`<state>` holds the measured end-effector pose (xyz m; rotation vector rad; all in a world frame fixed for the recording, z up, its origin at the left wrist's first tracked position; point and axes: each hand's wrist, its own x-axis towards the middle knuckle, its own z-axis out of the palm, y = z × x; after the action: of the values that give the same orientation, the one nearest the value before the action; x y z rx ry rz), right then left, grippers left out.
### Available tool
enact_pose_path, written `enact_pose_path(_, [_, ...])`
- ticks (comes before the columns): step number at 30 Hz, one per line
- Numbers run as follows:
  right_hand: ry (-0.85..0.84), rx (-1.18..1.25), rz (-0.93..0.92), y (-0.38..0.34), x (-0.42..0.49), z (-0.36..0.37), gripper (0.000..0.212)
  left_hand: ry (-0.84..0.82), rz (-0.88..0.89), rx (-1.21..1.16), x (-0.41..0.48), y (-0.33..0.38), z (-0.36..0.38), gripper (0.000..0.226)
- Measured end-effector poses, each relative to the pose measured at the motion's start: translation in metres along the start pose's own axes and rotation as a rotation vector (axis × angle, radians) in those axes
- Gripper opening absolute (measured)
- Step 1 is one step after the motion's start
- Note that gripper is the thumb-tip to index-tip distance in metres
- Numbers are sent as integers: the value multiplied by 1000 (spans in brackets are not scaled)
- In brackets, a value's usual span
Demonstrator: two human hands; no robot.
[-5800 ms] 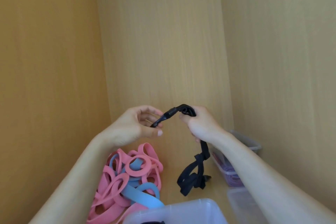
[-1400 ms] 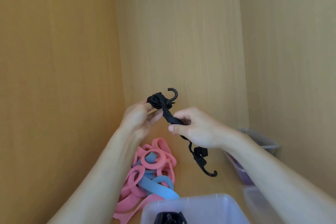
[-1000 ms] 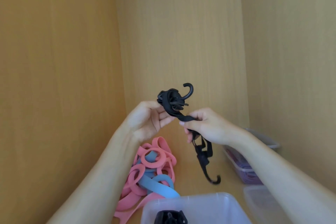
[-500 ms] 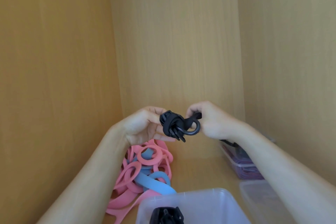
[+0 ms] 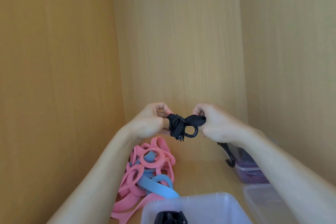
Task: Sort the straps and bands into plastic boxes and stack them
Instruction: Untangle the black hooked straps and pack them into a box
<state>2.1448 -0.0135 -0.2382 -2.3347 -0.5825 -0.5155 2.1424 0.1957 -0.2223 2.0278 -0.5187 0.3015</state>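
- Here, above and beyond the clear box (image 5: 190,198), both hands hold one black strap (image 5: 177,125) in the air, off the shelf.
- The left hand (image 5: 150,122) is curled round the strap's wound-up bundle, with thumb and fingers pinching its left side.
- The right hand (image 5: 215,123) is clamped on the flat webbing that runs out of the bundle to the right. A black hook (image 5: 191,133) curls under the bundle between the two hands.
- The strap's loose end hangs below the right wrist. Its end hook (image 5: 230,162) dangles beyond the clear box to the right, just beside the far box (image 5: 248,168).
- Inside the clear box lies another black bundle (image 5: 171,218), cut off by the frame's lower edge.
- Left of the clear box, reaching its left corner, a heap of pink and blue bands (image 5: 149,167) lies on the wooden shelf (image 5: 200,174).
- The far box, beyond the clear box on the right, holds purple bands.
- Just right of the clear box lies a flat clear lid or tray (image 5: 261,200); I cannot tell which.
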Motion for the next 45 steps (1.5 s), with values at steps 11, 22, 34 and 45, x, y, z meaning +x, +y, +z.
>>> enact_pose_path(11, [-291, 466, -12, -9, -5, -2, 34, 368, 66, 68, 6, 2, 5, 19])
enact_pose_path(22, [-103, 522, 74, -3, 8, 4, 26, 614, 105, 83, 6, 1, 5, 19])
enact_pose_path(34, [-258, 817, -79, -6, 3, 7, 11, 606, 177, -411, 9, 3, 1, 19])
enact_pose_path(45, [-455, 720, 23, 4, 4, 19, 17, -28, 210, -784, -1, 20, 3, 16])
